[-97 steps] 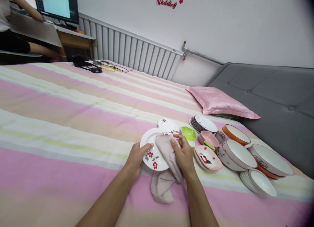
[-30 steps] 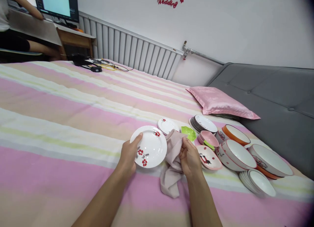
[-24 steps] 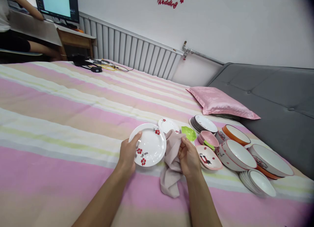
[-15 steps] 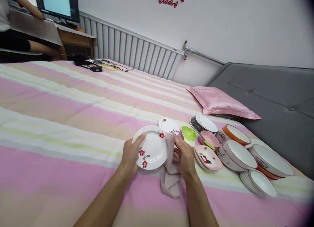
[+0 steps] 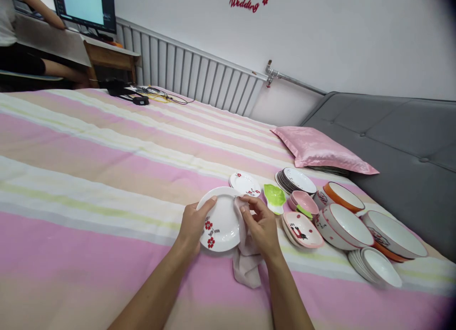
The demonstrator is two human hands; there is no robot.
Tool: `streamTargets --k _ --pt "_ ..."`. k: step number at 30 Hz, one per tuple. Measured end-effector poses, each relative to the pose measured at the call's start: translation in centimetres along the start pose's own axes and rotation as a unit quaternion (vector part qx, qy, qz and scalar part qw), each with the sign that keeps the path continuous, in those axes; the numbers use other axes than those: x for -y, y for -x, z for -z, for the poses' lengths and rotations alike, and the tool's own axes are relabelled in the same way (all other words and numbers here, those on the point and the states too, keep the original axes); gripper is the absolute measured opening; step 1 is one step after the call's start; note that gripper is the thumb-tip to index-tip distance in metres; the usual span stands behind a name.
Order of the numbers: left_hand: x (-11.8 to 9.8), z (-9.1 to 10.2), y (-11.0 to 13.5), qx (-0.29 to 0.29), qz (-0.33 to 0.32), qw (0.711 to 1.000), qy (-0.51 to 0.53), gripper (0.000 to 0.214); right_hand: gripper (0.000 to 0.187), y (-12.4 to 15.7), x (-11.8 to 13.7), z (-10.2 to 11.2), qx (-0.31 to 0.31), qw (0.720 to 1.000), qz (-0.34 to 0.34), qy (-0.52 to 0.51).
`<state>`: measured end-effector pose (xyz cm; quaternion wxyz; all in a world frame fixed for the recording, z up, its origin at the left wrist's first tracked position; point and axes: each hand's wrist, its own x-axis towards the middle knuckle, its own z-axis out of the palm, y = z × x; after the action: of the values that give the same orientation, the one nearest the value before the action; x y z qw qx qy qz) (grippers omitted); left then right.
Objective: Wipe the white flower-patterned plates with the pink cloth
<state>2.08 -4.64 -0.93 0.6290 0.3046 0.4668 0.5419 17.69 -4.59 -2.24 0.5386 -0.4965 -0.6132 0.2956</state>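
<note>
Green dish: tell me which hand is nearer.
Right. The right hand, holding the cloth, is just left of the green dish; the left hand is farther left, gripping the left edge of the plate.

- On the white wall (image 5: 320, 40), I can read one word clearly: "Wedding" (image 5: 244, 4), in red slanting script with a capital W, a red flower just past its last letter.
- On the pink-rimmed dish (image 5: 309, 229), a short dark word stands by the printed figure; it looks like "CAT", but it's too small to be sure.
- On the monitor (image 5: 83, 6), lines of text show, too small to read from here.
</note>
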Motion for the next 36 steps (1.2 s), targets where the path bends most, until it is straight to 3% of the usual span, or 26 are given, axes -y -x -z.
streamTargets --k 10,16,22,31,36 --pt "0.2 0.0 0.2 0.026 0.007 0.999 -0.017 0.039 0.028 -0.1 0.5 0.2 -0.069 0.997 0.013 0.044" --pt "0.2 -0.1 0.2 0.041 0.017 0.999 -0.012 0.036 0.032 -0.1 0.5 0.0 -0.022 0.997 0.047 0.051" --pt "0.1 0.0 0.2 0.031 0.038 0.999 0.018 0.036 0.046 0.3 1.0 -0.2 0.038 0.997 0.0 -0.062" --pt "0.1 0.0 0.2 0.028 0.045 0.998 0.027 0.035 0.025 0.2 0.0 -0.1 -0.001 0.994 -0.04 -0.103" --pt "0.0 0.0 0.2 0.029 0.027 0.999 0.001 0.037 0.015 -0.1 -0.1 0.0 -0.068 0.997 0.001 -0.02"
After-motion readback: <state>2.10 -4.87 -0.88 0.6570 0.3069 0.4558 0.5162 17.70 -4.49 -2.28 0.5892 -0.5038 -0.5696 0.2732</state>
